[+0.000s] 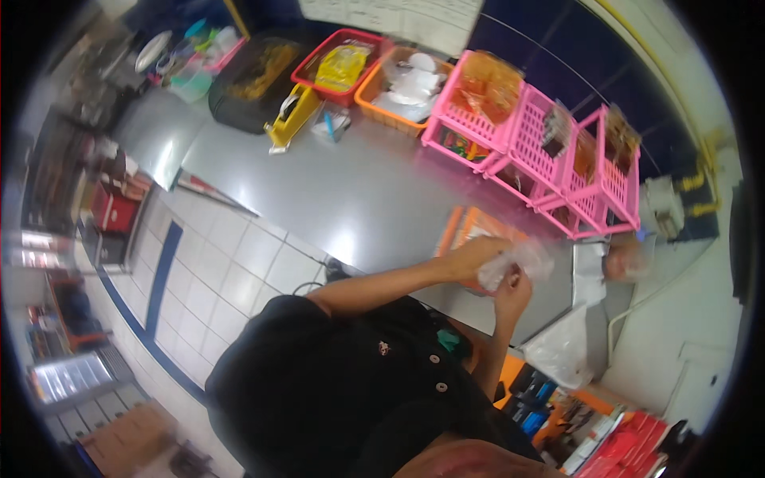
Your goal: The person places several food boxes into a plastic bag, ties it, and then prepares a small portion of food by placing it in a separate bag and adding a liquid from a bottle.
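Note:
In front of me, above the right part of the steel counter, a thin clear plastic bag (535, 256) is bunched between my two hands. My left hand (476, 259) grips its left side, fingers closed. Fingertips of my right hand (514, 293) pinch its lower edge. Behind and below them sits an orange basket (450, 231) with something whitish inside, largely covered by my hands. What the bag contains, if anything, is too blurred to make out.
Pink stacked baskets (532, 147) with bagged goods stand at the back right. Along the wall are an orange basket (368, 110), a red basket (301, 73) and a black container (231, 103). A yellow tape dispenser (293, 119) rests on the steel counter (319, 199). A white plastic bag (562, 350) lies at right.

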Motion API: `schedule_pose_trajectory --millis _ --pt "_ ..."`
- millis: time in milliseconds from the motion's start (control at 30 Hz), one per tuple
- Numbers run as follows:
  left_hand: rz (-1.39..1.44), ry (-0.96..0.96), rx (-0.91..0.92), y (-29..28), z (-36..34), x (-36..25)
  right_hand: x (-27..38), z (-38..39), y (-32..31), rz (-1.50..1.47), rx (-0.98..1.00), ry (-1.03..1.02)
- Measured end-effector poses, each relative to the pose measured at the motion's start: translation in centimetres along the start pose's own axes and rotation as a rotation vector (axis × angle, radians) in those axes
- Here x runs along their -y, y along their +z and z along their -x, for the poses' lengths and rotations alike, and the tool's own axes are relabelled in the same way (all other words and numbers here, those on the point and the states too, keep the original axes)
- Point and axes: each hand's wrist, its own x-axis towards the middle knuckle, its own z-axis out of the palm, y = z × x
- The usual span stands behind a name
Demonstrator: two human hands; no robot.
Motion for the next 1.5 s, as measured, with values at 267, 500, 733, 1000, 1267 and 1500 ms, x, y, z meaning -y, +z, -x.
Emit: schedule_pose_trajectory --millis 267,500,733,1000,1267,1500 --pt "-0.693 0.323 0.41 -7.0 11.3 -6.1 -11.9 -1.2 -3.7 0.227 -0.613 -0.344" --pt "-0.743 0.128 -0.078 -29.6 31.5 -14.9 3.4 -1.0 21.7 0.055 -0.553 -0.123" --pt "-0.751 0.259 -0.752 -42.2 49.8 -26.6 27.5 13.8 53.6 -0.3 0.62 -0.154" --pt "-0.467 0.317 -1.26 -52.1 67.4 -28.9 42.1 25.6 71.7 -0.205 1.302 -0.401" --pt "-0.485 0.218 -1.642 -68.4 86.8 -33.6 62.2 33.3 91.1 -0.275 1.396 -0.396" --pt "0.235 0.686 -1.983 -77.6 101.5 -36.8 84.5 46.8 105.8 -0.039 1.55 -1.062"
